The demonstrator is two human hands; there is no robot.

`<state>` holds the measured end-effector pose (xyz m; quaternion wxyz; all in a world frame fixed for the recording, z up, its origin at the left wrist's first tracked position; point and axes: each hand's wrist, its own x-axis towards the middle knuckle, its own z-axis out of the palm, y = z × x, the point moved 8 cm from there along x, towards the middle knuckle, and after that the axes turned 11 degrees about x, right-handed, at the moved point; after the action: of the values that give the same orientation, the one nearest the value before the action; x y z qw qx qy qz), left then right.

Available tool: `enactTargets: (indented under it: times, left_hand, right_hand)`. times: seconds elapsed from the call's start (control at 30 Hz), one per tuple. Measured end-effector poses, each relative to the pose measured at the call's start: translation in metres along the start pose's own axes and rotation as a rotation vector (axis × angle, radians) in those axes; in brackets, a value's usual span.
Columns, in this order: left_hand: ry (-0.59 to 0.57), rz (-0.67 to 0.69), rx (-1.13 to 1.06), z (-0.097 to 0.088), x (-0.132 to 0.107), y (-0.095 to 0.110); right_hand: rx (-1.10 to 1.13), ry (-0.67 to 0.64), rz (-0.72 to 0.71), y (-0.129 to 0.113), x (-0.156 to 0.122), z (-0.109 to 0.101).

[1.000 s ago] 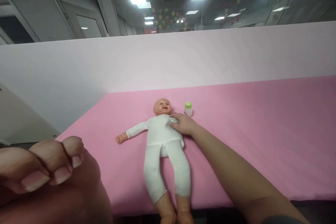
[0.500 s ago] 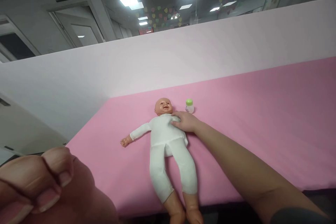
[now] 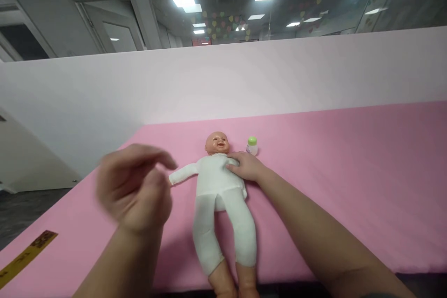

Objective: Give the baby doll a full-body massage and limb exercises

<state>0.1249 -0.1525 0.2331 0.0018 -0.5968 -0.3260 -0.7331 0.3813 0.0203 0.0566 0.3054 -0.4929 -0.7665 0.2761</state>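
A baby doll (image 3: 216,174) in white clothes lies on its back, head toward the white wall, bare feet toward me. My right hand (image 3: 247,166) rests on the doll's chest and shoulder at the right, fingers stretched out; the doll's arm on that side is hidden. My left hand (image 3: 136,188), blurred, is raised near the doll's other arm. Its fingers are loosely curled, with a gap between thumb and forefinger, and it appears to hold nothing. It hides that doll hand almost wholly. Just beyond my right hand stands a small clear bottle (image 3: 252,145) with a green lid.
Pink padding (image 3: 335,172) covers the table under the doll. A low white wall (image 3: 244,79) runs along the back, with glass above it. A yellow strip with dark marks (image 3: 28,258) lies near the left edge. Grey floor shows beyond that edge.
My left hand has moved from close by the camera at lower left to beside the doll's arm. My right hand stays on the doll. The view has tilted slightly.
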Motion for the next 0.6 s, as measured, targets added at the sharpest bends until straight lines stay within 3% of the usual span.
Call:
enactTargets:
  times: [0.07, 0.17, 0.27, 0.37, 0.47, 0.6]
  left_hand:
    - [-0.116, -0.063, 0.110, 0.040, 0.003, -0.051]
    - [-0.334, -0.338, 0.159, 0.094, -0.014, -0.149]
    - [-0.417, -0.538, 0.196, 0.123, -0.038, -0.219]
    - [-0.398, -0.725, 0.068, 0.139, -0.052, -0.255]
    - [-0.384, -0.885, -0.072, 0.154, -0.057, -0.273]
    - [-0.430, -0.914, -0.023, 0.171, -0.068, -0.290]
  right_hand:
    - [0.013, -0.002, 0.006, 0.000, -0.001, -0.002]
    - [0.037, -0.003, -0.017, -0.003, -0.002, -0.005]
    - [0.089, -0.017, -0.031, -0.006, -0.005, -0.007]
    - [0.181, -0.026, 0.009, -0.005, -0.008, -0.007]
    - [0.280, -0.058, 0.042, -0.003, -0.008, -0.004]
    - [0.383, -0.062, 0.139, 0.015, 0.000, -0.002]
